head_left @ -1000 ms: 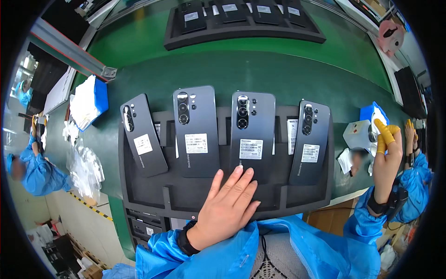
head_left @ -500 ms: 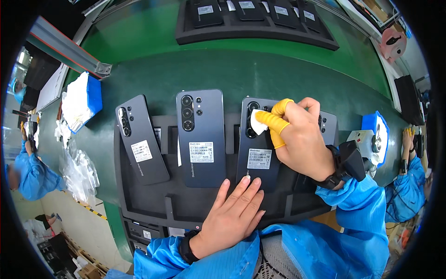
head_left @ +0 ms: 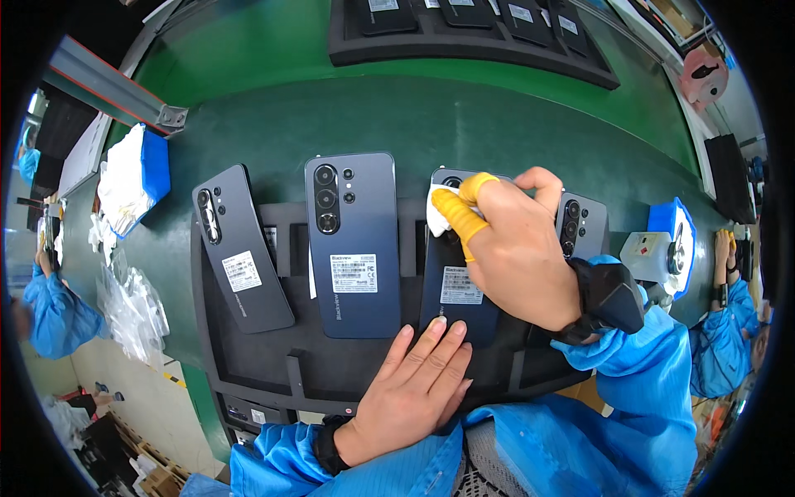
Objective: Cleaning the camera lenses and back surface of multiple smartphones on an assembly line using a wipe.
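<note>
Two hands work: right hand point(head_left: 517, 248) pinches white cloth point(head_left: 439, 217), seemingly on third phone point(head_left: 457, 290); left hand point(head_left: 414, 389) lies flat, open

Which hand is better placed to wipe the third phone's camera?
Right. The right hand already presses the white cloth at the camera end of the third phone. The left hand lies flat on that phone's bottom edge, steadying it in the black tray.
</note>
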Tool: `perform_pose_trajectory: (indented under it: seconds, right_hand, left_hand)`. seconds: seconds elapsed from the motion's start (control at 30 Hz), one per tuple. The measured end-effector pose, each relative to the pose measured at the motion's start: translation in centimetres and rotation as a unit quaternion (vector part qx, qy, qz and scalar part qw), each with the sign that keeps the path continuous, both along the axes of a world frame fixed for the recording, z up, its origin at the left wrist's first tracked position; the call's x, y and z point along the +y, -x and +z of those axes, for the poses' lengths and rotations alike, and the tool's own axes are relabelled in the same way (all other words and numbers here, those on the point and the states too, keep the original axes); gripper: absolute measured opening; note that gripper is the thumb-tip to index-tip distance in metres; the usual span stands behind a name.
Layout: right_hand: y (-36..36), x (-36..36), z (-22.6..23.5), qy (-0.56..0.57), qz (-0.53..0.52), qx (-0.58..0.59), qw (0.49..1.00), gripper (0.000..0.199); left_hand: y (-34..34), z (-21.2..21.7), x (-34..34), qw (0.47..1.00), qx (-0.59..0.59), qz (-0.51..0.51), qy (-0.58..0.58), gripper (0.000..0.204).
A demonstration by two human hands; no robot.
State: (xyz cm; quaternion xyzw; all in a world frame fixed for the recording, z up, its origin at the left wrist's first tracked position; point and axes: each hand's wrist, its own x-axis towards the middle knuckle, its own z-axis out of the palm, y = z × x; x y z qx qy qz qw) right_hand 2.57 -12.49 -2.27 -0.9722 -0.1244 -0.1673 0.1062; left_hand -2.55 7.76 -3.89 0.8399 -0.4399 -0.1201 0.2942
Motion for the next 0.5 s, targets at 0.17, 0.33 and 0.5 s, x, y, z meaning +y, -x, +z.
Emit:
perform_pose_trajectory:
  seconds: [0.17,0.33,0.5]
  right_hand:
    - [-1.8,-1.2,0.9,0.014,-0.049,-0.047,0.998,0.036]
    - [-1.4,-3.5,2.7,0.033,-0.062,-0.046,0.996,0.04]
    - [-0.7,-3.7,2.4,0.035,-0.069,-0.012,0.997,0.043]
  left_hand:
    - [0.0,-0.1,0.1,1.0,0.006,0.008,0.001,0.039]
    - [0.0,0.2,0.0,1.0,0.006,0.013,-0.001,0.038]
    - [-0.2,0.0,-0.1,1.0,0.01,0.011,-0.001,0.036]
